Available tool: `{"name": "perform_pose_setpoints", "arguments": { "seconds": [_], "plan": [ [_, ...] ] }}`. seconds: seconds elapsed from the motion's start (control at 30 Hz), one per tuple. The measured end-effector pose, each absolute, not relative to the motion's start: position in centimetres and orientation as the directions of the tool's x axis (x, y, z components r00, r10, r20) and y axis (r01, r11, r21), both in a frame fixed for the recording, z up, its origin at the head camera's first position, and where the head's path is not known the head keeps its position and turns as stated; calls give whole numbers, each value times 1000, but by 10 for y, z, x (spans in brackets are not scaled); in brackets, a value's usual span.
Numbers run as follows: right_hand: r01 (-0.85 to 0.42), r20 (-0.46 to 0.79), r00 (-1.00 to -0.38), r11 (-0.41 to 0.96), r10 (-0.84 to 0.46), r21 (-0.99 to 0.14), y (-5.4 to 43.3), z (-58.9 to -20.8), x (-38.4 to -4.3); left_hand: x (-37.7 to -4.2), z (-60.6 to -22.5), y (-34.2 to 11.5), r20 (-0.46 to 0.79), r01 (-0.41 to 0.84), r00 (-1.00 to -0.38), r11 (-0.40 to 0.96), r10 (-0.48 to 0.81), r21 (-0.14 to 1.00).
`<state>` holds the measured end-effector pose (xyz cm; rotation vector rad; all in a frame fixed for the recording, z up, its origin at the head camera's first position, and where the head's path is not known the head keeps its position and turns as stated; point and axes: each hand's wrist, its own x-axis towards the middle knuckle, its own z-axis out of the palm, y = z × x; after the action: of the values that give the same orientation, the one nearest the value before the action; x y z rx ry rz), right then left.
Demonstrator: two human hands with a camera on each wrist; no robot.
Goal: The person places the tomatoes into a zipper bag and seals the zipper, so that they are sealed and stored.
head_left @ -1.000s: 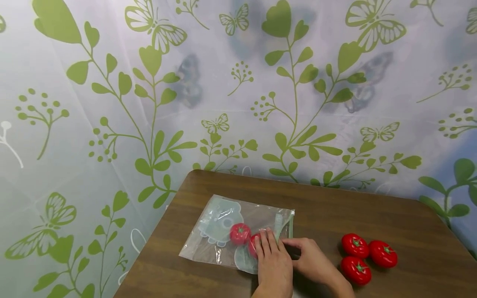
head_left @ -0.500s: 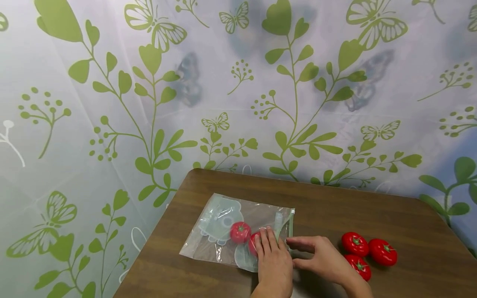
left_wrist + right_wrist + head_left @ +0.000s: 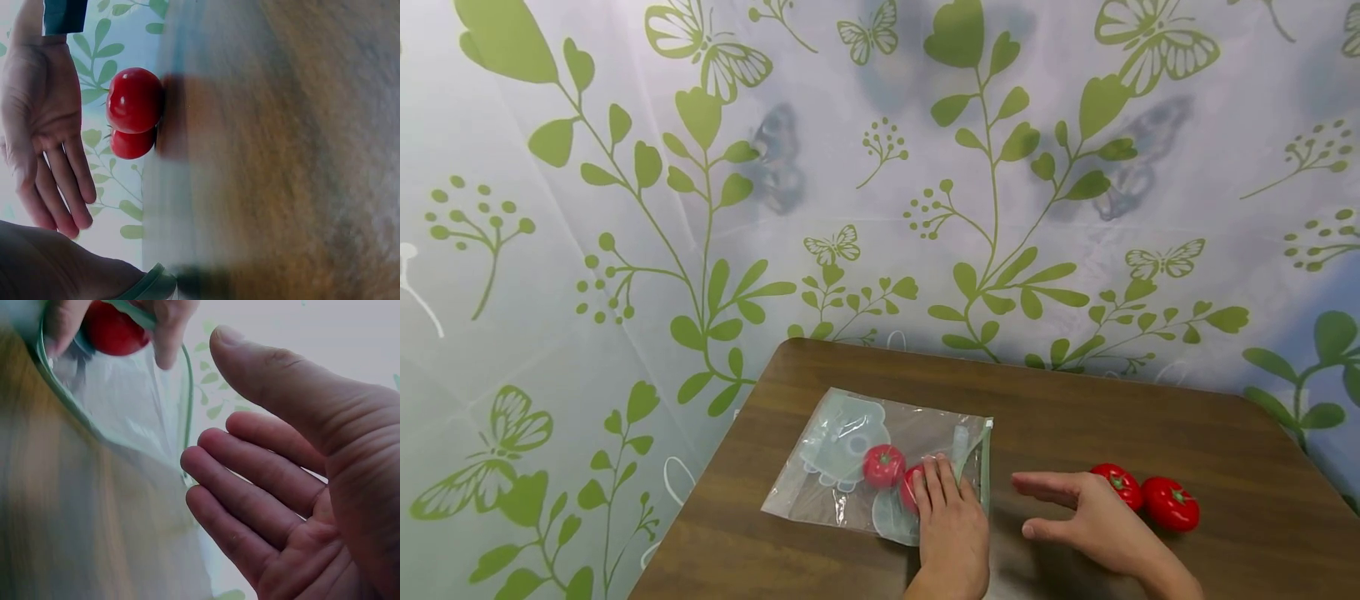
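A clear zip bag (image 3: pixel 820 500) with a printed pale-green figure and a green zip strip lies on the table. Inside it are a red tomato (image 3: pixel 883 466) and a second tomato (image 3: pixel 910 489), partly under my left hand (image 3: pixel 953 525). That hand's straight fingers rest on the bag beside its mouth, which gapes in the right wrist view. My right hand (image 3: pixel 1093 521) hovers to the right of the bag, thumb and fingers spread, palm facing the bag, holding nothing. Behind it sit two glossy tomatoes, a nearer tomato (image 3: pixel 1120 486) and a right-hand tomato (image 3: pixel 1171 503); the third is hidden.
The brown wooden table (image 3: pixel 1052 408) has a rounded far-left corner and meets a curtain (image 3: pixel 880 167) printed with leaves and butterflies along its back edge. Bare tabletop shows behind the bag and to the left of it.
My right hand has moved away from the bag's mouth, to the right, and now covers the nearest loose tomato. My left hand and the bag have stayed put.
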<state>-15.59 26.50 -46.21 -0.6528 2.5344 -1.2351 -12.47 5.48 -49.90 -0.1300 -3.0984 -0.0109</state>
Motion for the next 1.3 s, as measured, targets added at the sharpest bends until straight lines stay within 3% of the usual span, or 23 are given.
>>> {"name": "perform_pose_setpoints", "arguments": {
  "seconds": [0.4, 0.73, 0.87, 1.17, 1.3],
  "plan": [
    [-218, -49, -903, 554, -426, -803, 311, -456, -143, -126, -501, 53, 46, 89, -995, 996, 88, 21],
    [-197, -108, -929, 721, -354, -664, 363, -461, -133, -126, -502, 54, 12, 78, -997, 997, 78, 25],
    [-177, -109, -937, 721, -332, -669, 377, -461, -130, -127, -503, 53, 30, 77, -997, 997, 77, 21],
    [25, -182, -975, 754, -126, -656, 398, -459, -121, -127, -503, 53, 19, 68, -998, 997, 68, 37],
    [31, -137, -988, 762, -76, -647, 413, -463, -116, -127, -503, 54, 19, 70, -997, 997, 69, 33]
  ]
}}
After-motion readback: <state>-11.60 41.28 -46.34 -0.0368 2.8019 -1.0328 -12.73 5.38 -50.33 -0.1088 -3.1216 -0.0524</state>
